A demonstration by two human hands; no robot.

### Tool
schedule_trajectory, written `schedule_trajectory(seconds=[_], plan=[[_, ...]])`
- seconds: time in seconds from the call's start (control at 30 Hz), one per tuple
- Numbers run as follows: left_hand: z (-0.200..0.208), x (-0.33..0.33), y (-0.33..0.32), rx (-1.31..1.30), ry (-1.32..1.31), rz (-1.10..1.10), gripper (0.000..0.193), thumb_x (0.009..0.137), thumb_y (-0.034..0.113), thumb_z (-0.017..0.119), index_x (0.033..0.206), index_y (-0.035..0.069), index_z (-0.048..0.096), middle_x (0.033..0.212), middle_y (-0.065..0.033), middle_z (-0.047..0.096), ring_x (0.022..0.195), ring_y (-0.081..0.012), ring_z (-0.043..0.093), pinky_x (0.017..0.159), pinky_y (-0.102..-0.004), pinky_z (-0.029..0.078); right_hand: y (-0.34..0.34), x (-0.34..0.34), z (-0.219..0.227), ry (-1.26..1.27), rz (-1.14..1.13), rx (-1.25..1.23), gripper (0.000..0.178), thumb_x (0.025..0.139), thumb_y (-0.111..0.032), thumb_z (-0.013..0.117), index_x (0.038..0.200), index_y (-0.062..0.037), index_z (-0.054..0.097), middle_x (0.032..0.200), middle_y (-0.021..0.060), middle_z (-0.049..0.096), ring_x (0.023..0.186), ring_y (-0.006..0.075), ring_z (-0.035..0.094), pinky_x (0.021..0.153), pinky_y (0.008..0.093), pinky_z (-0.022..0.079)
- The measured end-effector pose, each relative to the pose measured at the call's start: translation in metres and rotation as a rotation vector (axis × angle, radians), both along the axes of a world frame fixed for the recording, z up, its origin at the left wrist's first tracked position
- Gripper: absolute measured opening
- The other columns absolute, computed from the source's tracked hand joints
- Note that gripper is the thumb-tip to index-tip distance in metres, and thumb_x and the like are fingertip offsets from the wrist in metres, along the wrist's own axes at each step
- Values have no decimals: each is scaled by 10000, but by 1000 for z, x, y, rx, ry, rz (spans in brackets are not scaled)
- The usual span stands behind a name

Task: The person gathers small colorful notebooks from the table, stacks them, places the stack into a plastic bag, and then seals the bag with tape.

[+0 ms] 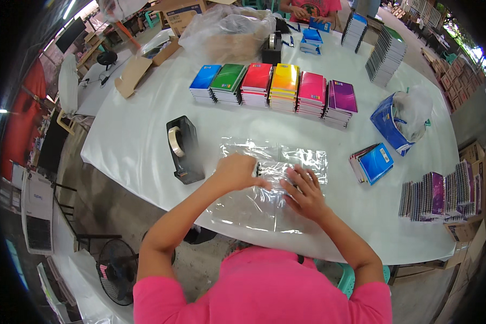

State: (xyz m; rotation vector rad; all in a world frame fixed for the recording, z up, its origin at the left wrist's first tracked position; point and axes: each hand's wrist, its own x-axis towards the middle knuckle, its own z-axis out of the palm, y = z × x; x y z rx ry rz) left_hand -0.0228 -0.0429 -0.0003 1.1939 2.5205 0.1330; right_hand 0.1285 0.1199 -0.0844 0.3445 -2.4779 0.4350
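Note:
Clear plastic sheets or bags point(243, 211) lie flat and shiny on the white-covered table in front of me. My left hand point(236, 171) is on their left part, fingers curled in and thumb stretched to the right. A small dark thing shows at its fingertips, too little of it to name. My right hand point(305, 194) rests on the plastic's right part with its fingers spread, holding nothing. Left of the plastic stands a black tape dispenser point(188, 151) with a roll of tape point(175, 141).
Beyond the plastic, several spiral notebook stacks stand in a row: blue point(204, 78), green point(229, 78), red point(256, 78), yellow point(284, 80), pink point(311, 89), purple point(342, 98). To the right are loose notebooks point(376, 163), a blue bag point(389, 121) and more notebooks point(437, 194). Across sits another person point(312, 8).

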Motion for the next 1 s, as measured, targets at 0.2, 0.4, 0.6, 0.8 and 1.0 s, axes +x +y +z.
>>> schedule_trajectory(seconds=[0.2,0.4,0.6,0.8,1.0], plan=[[-60,70,-44,183,-772,-195,266,672,299,720,786,73,638,690,-79,620,678,-205,595,598,-329,440,-40,-47,60,-394,-60,102,723,667,-347,712,1266,-83,407,1233,161,457,1186,311,401,1027,465,224],[-139,102,-25,840,-1637,534,625,731,223,714,1239,19,412,1047,-77,560,955,-190,534,816,-300,445,-8,-49,89,-547,109,-515,788,534,-221,795,1219,-65,438,1097,110,497,1036,271,487,927,363,376],[-70,38,-23,1184,-796,336,646,646,123,751,1209,47,443,1186,-93,471,1124,-225,437,958,-350,360,-13,-35,5,-361,41,-907,549,646,-215,721,1128,-46,519,1079,116,528,1020,243,513,887,343,407],[-35,19,-24,1296,-178,167,78,834,101,565,842,44,617,860,-75,592,851,-215,536,783,-329,412,-53,-60,27,-332,146,-1306,434,896,-375,447,1067,4,572,1139,127,547,1098,235,479,938,337,355],[37,31,-65,690,-147,-287,256,765,167,649,985,56,576,833,-92,603,825,-228,555,771,-340,442,-7,-15,4,-15,159,-1138,448,833,-322,570,1150,-11,511,1108,122,553,1057,228,508,910,343,384]])
